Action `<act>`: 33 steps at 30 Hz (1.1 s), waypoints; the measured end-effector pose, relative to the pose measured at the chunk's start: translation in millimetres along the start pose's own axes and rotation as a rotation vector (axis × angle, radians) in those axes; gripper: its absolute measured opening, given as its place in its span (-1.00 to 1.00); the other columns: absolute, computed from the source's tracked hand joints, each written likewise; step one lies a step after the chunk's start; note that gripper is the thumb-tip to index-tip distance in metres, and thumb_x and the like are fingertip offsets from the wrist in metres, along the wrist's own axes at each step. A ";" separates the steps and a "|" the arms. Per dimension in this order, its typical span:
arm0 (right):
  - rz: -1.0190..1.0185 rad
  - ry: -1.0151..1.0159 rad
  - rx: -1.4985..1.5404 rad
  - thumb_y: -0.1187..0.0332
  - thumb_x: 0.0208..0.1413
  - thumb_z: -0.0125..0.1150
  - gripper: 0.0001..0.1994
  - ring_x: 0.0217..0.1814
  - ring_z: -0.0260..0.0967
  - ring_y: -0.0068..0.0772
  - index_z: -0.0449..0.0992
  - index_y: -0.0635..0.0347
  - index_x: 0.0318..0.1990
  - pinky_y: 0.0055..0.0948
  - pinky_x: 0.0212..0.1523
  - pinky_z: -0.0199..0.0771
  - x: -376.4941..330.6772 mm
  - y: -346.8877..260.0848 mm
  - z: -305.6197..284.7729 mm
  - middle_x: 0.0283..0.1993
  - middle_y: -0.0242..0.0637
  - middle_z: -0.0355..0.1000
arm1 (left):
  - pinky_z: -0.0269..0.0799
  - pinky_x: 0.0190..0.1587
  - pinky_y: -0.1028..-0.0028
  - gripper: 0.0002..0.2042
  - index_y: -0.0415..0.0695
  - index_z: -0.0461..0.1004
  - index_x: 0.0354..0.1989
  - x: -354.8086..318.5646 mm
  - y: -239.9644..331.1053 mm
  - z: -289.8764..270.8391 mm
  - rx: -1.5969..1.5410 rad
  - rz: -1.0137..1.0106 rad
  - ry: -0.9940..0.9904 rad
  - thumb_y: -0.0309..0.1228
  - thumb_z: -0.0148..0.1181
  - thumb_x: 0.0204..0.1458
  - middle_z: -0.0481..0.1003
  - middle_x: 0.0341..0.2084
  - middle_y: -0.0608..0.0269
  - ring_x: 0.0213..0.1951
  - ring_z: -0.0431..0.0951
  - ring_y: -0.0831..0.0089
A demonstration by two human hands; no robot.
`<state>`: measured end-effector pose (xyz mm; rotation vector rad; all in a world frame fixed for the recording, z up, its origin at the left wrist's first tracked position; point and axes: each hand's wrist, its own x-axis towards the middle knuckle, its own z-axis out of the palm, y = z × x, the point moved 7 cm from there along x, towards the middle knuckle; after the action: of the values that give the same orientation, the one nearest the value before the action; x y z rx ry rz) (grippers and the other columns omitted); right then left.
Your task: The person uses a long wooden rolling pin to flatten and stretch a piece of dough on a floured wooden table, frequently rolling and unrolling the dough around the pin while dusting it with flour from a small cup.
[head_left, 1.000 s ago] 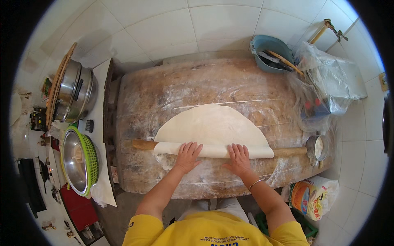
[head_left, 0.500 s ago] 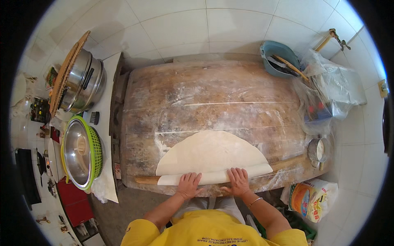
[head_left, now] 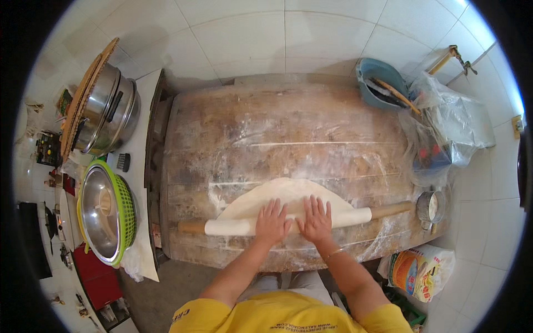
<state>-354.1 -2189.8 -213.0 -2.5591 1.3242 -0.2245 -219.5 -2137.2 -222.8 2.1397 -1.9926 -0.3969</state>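
A wide sheet of pale dough (head_left: 250, 201) lies on the floured board, its near part wound around a long wooden rolling pin (head_left: 391, 210). Bare pin ends stick out of the dough roll at both sides. My left hand (head_left: 271, 223) lies flat on the wrapped pin, left of its middle, fingers stretched forward over the dough. Just beside it, my right hand (head_left: 316, 221) rests the same way, fingers extended and slightly apart. Beyond my fingertips, the unrolled dough forms a low rounded shape.
On the wooden board (head_left: 266, 122), a sieve (head_left: 432, 206) stands at the right and a blue basin (head_left: 373, 71) at the far right, near a plastic-covered box (head_left: 461, 119). Left are a green colander with a steel bowl (head_left: 100, 213) and a steel pot (head_left: 108, 114).
Both hands have moved away from me and closer together, rolling the pin forward. More dough is wound on it, and the flat part is smaller.
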 end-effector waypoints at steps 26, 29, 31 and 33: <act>-0.194 -0.146 0.034 -0.11 -0.28 0.44 -0.28 0.08 0.29 -0.06 0.41 0.15 0.01 -0.09 0.12 0.21 67.5 52.0 -12.0 0.04 -0.10 0.34 | 0.18 0.14 0.16 -0.28 0.02 0.32 0.21 59.1 -47.8 -31.7 0.207 0.102 -0.051 -0.18 0.41 -0.24 0.42 -0.09 0.14 -0.01 0.40 0.19; -0.115 -0.145 0.036 -0.02 -0.41 0.55 -0.33 -0.05 0.32 -0.10 0.42 0.10 -0.12 -0.11 -0.01 0.27 72.1 57.3 -4.3 -0.16 -0.18 0.38 | 0.21 0.11 0.16 -0.33 0.02 0.35 0.16 59.5 -57.9 -14.5 0.171 0.053 -0.147 -0.21 0.40 -0.25 0.42 -0.16 0.15 -0.06 0.42 0.19; -0.136 -0.173 -0.018 -0.04 -0.40 0.54 -0.33 -0.09 0.32 -0.10 0.42 0.09 -0.12 -0.11 -0.05 0.28 47.3 59.4 -0.1 -0.19 -0.19 0.39 | 0.21 0.11 0.14 -0.35 0.00 0.35 0.15 43.2 -44.3 -10.3 0.176 0.062 -0.200 -0.23 0.38 -0.22 0.42 -0.13 0.12 -0.03 0.41 0.17; -0.152 -0.233 0.009 -0.01 -0.41 0.54 -0.34 -0.12 0.31 -0.07 0.42 0.11 -0.12 -0.09 -0.06 0.27 1.1 52.4 4.6 -0.21 -0.18 0.38 | 0.21 0.10 0.13 -0.35 -0.02 0.35 0.17 -4.5 -30.7 2.2 0.204 0.114 -0.182 -0.19 0.37 -0.18 0.39 -0.07 0.10 0.01 0.38 0.15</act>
<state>-393.2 -2219.0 -232.6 -2.5859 1.0452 0.0399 -191.5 -2130.2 -234.3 2.1607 -2.3355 -0.3985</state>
